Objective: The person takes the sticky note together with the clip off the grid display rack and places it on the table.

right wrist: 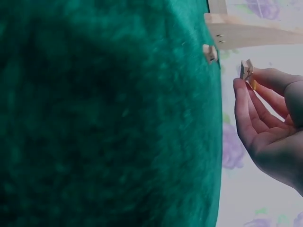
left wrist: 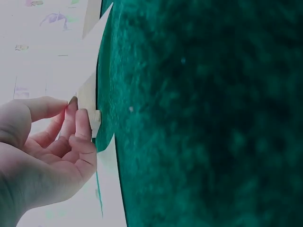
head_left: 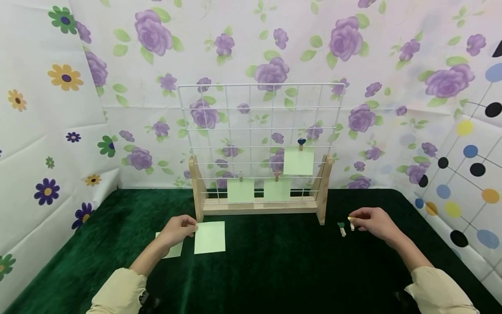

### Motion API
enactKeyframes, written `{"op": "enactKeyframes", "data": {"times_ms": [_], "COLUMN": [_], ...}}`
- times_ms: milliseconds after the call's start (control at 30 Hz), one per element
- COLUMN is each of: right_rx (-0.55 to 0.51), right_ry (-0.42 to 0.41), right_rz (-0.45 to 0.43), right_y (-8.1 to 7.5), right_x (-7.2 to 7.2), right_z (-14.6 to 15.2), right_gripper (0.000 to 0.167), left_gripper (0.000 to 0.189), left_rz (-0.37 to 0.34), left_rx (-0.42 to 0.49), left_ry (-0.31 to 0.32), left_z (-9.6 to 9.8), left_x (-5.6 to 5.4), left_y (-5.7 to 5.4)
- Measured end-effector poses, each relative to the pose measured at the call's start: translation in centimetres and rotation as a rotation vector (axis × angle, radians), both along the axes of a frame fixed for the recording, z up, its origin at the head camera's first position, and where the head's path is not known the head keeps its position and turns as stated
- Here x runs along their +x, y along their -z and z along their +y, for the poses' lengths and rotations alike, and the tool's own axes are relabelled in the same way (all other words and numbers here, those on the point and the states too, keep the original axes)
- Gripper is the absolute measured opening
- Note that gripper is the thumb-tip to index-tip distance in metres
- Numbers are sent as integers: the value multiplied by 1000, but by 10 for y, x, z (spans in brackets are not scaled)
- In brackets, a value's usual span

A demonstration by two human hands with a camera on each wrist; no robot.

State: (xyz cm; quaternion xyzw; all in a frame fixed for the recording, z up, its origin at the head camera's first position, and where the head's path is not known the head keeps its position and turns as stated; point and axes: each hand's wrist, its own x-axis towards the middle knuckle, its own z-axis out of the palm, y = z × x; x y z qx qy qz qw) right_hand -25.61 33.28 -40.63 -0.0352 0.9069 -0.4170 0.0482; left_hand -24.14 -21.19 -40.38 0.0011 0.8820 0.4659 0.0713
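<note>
Two pinches: left hand (head_left: 174, 231) on pale-green square paper (head_left: 210, 237), right hand (head_left: 374, 223) on yellow-topped wooden clip (head_left: 352, 225). Likely pick-up step; next needs both at far white wire grid (head_left: 250, 129).

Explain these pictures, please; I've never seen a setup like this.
There's no machine here, just a person working bare-handed. The wide picture comes from a camera on the head; the two smaller ones come from cameras on each wrist. The left hand's grip pinches a pale green paper square; the right hand's grip pinches a yellow-topped clothespin. On the dark green cloth lie another paper square and a clothespin with a green heart. Behind, a white wire grid in a wooden stand holds three more paper squares, clipped on with clothespins.
</note>
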Motion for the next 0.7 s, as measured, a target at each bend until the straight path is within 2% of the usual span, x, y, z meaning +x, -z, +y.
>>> {"op": "enactKeyframes", "data": {"times_ms": [267, 400, 700], "right_rx": [30, 20, 10], "right_ry": [-15, -22, -24], "right_rz": [-7, -4, -60], "right_y": [11, 12, 10], "right_x": [0, 1, 0], "right_z": [6, 6, 6], "right_gripper": [25, 25, 26], "left_gripper": [14, 14, 16], "left_rz": [1, 3, 38], "left_rx": [-48, -58, -128], "left_ry": [-15, -21, -38], "left_z": [-6, -10, -13], "left_x": [-2, -1, 0], "left_y": [-1, 1, 5]}}
